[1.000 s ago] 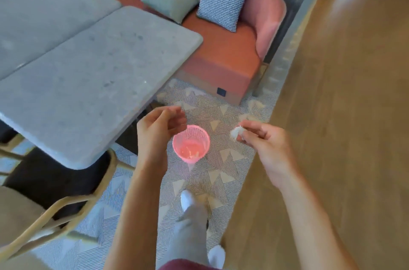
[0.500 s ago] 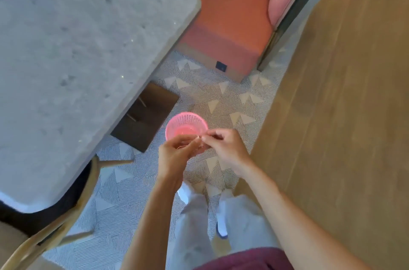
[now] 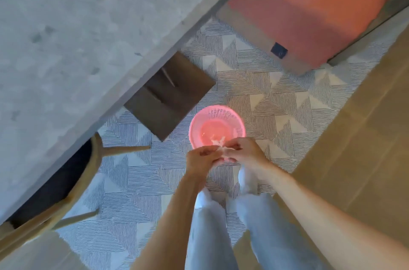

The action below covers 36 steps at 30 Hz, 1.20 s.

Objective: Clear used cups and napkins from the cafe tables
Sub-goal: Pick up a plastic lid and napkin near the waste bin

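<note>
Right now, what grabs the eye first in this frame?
The round pink mesh plastic basket on the patterned grey rug, mid-frame. Just below it, the left hand and right hand meet over its near rim, pinching a crumpled white napkin. The grey stone tabletop fills the upper left.

Pink bin (image 3: 218, 123): small round plastic wastebasket w/ mesh lattice wall, open top, upright on patterned rug, seen from above. Sits just off the grey bench's edge, in front of the person's feet. Inside glows pink-red; a few white scraps on the bottom near the near wall.

Napkin (image 3: 224, 153): small crumpled white wad, mostly hidden. Left hand (image 3: 202, 159) and right hand (image 3: 244, 151) meet fingertip to fingertip, both pinching it, right above the bin's near rim. Wad sits betw. the fingers, over the rim, not yet in the bin. Exact shape can't be made out.
</note>
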Available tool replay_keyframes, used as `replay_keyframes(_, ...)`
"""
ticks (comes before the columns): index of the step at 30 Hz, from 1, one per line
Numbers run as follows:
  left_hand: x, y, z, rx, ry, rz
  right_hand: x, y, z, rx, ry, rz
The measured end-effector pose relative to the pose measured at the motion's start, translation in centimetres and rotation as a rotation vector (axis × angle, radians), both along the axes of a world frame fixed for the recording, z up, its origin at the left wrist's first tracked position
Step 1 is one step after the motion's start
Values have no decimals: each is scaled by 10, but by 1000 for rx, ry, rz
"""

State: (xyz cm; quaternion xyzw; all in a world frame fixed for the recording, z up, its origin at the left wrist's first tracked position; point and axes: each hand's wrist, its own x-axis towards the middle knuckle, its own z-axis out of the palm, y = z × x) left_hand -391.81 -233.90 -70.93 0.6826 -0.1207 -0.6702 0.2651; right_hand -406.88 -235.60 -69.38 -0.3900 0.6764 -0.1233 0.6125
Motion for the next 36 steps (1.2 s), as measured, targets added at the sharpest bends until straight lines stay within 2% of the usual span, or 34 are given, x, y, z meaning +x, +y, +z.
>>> replay_keyframes(5, -14, -18, -92, 28, -30, 92, 0, -25, -91, -31, 113, 37)
replay_keyframes(9, -18, -26, -132, 58, -26, 127, -4, -31, -135, -13, 186, 69)
replay_keyframes(13, -17, -30, -137, 76, -36, 115, -11, -34, -148, 52, 194, 56)
replay_keyframes(17, -12, -34, -116, 69, -56, 112, -17, -47, -127, 47, 257, 144)
replay_keyframes(22, -9, -46, -45, -68, -103, 213, -5, -68, -54, 51, 62, -91)
replay_keyframes(29, -2, -49, 132, -313, -178, 316, 16, -97, 123, -143, -143, -40)
replay_keyframes(36, 15, -15, 291, -507, -220, 500, 21, -97, 284, -188, -380, -11)
